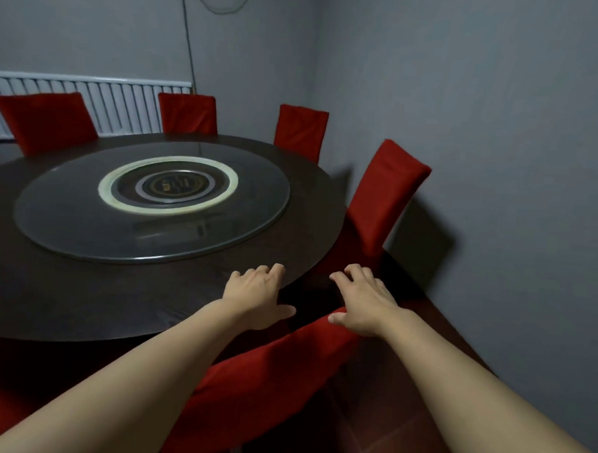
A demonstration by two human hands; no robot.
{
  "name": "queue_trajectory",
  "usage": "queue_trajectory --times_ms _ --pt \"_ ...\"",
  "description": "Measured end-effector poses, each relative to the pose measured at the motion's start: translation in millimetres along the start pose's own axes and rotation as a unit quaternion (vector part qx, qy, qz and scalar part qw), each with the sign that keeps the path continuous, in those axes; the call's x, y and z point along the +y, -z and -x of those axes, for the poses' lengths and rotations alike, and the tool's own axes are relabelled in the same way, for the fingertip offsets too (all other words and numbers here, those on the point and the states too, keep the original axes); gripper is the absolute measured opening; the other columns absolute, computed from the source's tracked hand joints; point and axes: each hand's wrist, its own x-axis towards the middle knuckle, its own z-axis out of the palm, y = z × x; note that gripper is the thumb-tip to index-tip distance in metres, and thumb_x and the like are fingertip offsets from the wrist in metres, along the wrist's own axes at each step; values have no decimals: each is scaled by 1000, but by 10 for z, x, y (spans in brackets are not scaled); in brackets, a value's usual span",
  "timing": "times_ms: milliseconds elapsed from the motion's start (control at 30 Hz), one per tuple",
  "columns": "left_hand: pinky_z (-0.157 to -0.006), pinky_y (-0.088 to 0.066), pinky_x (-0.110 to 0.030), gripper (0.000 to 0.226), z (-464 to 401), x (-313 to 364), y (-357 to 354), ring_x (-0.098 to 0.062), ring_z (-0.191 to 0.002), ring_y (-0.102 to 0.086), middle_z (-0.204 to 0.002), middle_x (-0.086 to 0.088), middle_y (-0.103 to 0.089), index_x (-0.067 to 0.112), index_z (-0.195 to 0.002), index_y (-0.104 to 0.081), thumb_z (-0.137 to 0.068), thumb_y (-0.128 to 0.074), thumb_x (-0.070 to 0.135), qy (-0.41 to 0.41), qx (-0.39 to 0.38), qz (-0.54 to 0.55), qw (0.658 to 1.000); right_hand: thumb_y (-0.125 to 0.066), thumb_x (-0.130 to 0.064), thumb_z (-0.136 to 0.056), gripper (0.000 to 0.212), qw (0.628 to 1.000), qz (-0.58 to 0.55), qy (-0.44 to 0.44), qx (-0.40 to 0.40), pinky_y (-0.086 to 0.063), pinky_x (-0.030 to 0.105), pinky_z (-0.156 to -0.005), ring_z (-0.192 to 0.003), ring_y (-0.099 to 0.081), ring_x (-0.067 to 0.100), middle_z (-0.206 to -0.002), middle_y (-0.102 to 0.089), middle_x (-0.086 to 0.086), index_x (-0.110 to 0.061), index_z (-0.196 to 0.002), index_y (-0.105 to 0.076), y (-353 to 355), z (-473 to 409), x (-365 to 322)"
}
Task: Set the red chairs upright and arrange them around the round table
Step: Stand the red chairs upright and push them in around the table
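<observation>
Nearest, a red fabric-covered chair (264,372) stands at the near edge of the dark round wooden table (82,295), its back's top edge running from low left up to the right. Against that table, both hands are loosely spread, gripping nothing: right hand (362,302) over the back's far corner, left hand (257,296) beyond the table's rim. Wall crowds the right; another red chair (384,195) sits beyond

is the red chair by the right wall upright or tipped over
Upright. The red chair by the right wall has its backrest rising above the round table rim, at a lean the wide lens may exaggerate. Its legs are hidden.
</observation>
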Motion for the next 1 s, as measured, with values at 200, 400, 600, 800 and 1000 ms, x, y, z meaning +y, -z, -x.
queue_trajectory --times_ms 200,400,600,800,1000 --pt "-98 -34 -41 71 -601 348 11 -25 -121 -48 -134 -4 -47 22 -140 -28 -85 -54 57 8 -5 -8 1000 -65 -44 -84 79 1000 -4 8 4 -29 42 -111 -137 -24 27 -150 -20 9 -22 -147 -24 73 -313 575" --pt "-98 -35 -41 71 -1317 1019 -87 -24 -120 -50 -131 -3 -48 23 -140 -27 -85 -54 58 38 -2 -15 999 -66 -43 -84 80 1000 -4 30 -8 -30 42 -111 -137 -24 28 -150 -20 9 -22 -147 -22 133 -802 1532" --pt "-95 -36 -39 66 -1983 1816 -100 -24 -117 -51 -129 -2 -49 21 -137 -30 -86 -53 57 81 -11 -35 996 -65 -43 -84 81 998 -9 63 -27 -29 42 -110 -137 -24 27 -150 -20 10 -22 -148 -20 313 -1248 2630" --pt "-94 -35 -39 63 -2364 2212 -143 -25 -115 -52 -127 -2 -52 20 -133 -34 -86 -55 56 108 -35 -66 991 -64 -44 -85 80 995 -32 77 -52 -30 43 -110 -139 -23 27 -151 -18 8 -24 -149 -19 352 -1590 3339" --pt "-93 -36 -39 63 -2781 2299 -186 -25 -113 -53 -125 -3 -51 19 -133 -35 -86 -55 56 149 -60 -66 985 -65 -44 -85 80 993 -41 98 -58 -31 43 -111 -139 -22 27 -152 -18 9 -24 -148 -21 325 -1987 3710"
